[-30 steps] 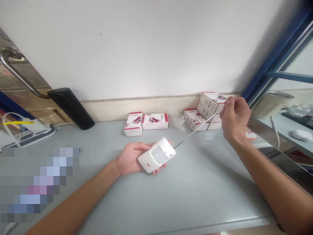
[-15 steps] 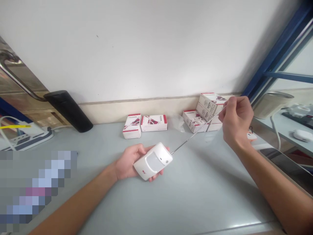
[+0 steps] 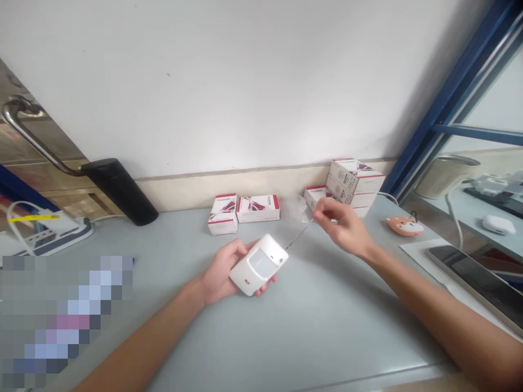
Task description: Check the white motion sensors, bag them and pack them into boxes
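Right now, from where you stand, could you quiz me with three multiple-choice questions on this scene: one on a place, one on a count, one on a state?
1. Where is the orange toy?
A) Right of the stacked boxes
B) On the floor
C) Inside a box

2. How many red-and-white boxes sit side by side left of the clear plastic?
A) One
B) Two
C) Five

3. What state is the white sensor in?
A) Lying alone on the table
B) Closed inside a box
C) Held in the left hand

Answers:
1. A: the toy lies just beyond the stack's right side.
2. B: exactly two stand there.
3. C: the left hand cradles it, while the right hand has its thin metal antenna at the fingertips.
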`<state>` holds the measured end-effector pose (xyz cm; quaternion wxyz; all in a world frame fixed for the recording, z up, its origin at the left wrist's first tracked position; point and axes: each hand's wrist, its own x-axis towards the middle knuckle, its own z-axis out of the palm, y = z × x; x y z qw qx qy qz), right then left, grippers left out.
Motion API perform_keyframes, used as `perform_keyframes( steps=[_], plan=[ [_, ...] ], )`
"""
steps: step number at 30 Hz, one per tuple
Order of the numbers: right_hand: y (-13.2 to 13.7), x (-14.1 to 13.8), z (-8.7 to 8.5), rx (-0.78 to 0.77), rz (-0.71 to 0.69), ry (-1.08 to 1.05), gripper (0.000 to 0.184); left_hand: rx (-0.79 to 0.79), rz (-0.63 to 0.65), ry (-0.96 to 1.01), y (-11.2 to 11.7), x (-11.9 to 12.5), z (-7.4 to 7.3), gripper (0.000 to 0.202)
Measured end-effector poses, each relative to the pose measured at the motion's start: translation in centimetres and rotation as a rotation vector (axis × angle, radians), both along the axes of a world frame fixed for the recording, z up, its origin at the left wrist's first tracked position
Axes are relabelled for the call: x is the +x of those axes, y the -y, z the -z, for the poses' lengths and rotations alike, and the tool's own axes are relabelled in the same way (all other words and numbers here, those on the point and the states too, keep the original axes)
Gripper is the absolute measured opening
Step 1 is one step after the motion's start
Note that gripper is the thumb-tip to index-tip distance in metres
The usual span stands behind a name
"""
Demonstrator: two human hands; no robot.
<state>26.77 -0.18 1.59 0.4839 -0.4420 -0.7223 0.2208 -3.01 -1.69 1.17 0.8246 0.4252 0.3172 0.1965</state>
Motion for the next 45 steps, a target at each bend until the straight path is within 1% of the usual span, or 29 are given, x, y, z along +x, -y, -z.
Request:
perform_keyframes(
  steps=[2, 3, 6, 8, 10, 12, 13, 15, 17, 18, 20, 21, 23, 26, 28, 29, 31, 35, 38, 41, 45],
  plan=[
    [0.5, -0.8, 0.4, -0.061, -0.113, 0.117, 0.031, 0.020, -0.001, -0.011, 0.2, 0.1, 0.0, 0.054],
    [0.7, -1.2, 0.6, -0.091, -0.161, 0.135, 0.029, 0.032, -0.001, -0.018, 0.3, 0.1, 0.0, 0.055],
    [1.6, -2.5, 1.0, -0.157, -0.276, 0.113, 0.026, 0.061, -0.003, -0.035, 0.7, 0.1, 0.0, 0.058],
    [2.1, -3.0, 1.1, -0.196, -0.343, 0.111, 0.027, 0.070, 0.003, -0.051, 1.0, 0.1, -0.2, 0.057],
    [2.2, -3.3, 1.0, -0.218, -0.376, 0.125, 0.030, 0.073, -0.007, -0.059, 1.4, 0.4, -0.5, 0.056],
    [2.0, -3.1, 0.9, -0.175, -0.327, 0.160, 0.031, 0.079, -0.066, -0.020, 1.9, 0.9, -0.8, 0.053],
    [1.8, -3.0, 0.9, -0.124, -0.260, 0.199, 0.030, 0.081, -0.112, 0.018, 2.1, 1.2, -1.0, 0.051],
    [1.3, -2.7, 0.8, 0.002, -0.063, 0.306, 0.027, 0.072, -0.201, 0.092, 2.6, 1.8, -1.2, 0.048],
    [0.8, -2.5, 1.0, 0.103, 0.159, 0.411, 0.030, 0.055, -0.270, 0.134, 2.7, 2.1, -1.2, 0.046],
    [0.6, -2.4, 1.3, 0.130, 0.256, 0.455, 0.033, 0.047, -0.298, 0.147, 2.6, 2.1, -1.2, 0.046],
    [0.3, -2.2, 2.0, 0.138, 0.384, 0.536, 0.038, 0.033, -0.357, 0.173, 2.3, 2.0, -1.0, 0.044],
    [0.1, -2.1, 2.4, 0.122, 0.414, 0.569, 0.041, 0.028, -0.388, 0.186, 2.1, 1.9, -0.9, 0.043],
    [-0.1, -2.0, 3.3, 0.084, 0.409, 0.607, 0.046, 0.021, -0.444, 0.203, 1.6, 1.6, -0.7, 0.042],
    [-0.3, -2.0, 4.4, 0.071, 0.314, 0.592, 0.049, 0.017, -0.494, 0.204, 1.1, 1.4, -0.6, 0.040],
    [-0.3, -2.2, 4.5, 0.093, 0.256, 0.554, 0.048, 0.015, -0.510, 0.206, 1.0, 1.3, -0.6, 0.040],
    [-0.3, -2.4, 4.4, 0.109, 0.247, 0.526, 0.046, 0.015, -0.513, 0.214, 1.0, 1.3, -0.6, 0.039],
    [-0.3, -2.4, 3.7, 0.163, 0.287, 0.447, 0.040, 0.015, -0.510, 0.243, 1.1, 1.4, -0.6, 0.040],
    [-0.3, -1.6, 1.2, 0.297, 0.396, 0.239, 0.022, 0.025, -0.474, 0.288, 1.4, 1.4, -0.7, 0.042],
    [-0.1, -0.8, -0.2, 0.318, 0.425, 0.100, 0.023, 0.043, -0.458, 0.294, 1.5, 1.4, -0.7, 0.042],
    [0.0, -0.6, -0.5, 0.293, 0.404, 0.039, 0.027, 0.058, -0.480, 0.284, 1.5, 1.3, -0.8, 0.042],
    [-0.1, -1.0, 0.0, 0.229, 0.310, 0.047, 0.021, 0.083, -0.519, 0.289, 1.3, 1.0, -1.2, 0.044]
  ],
)
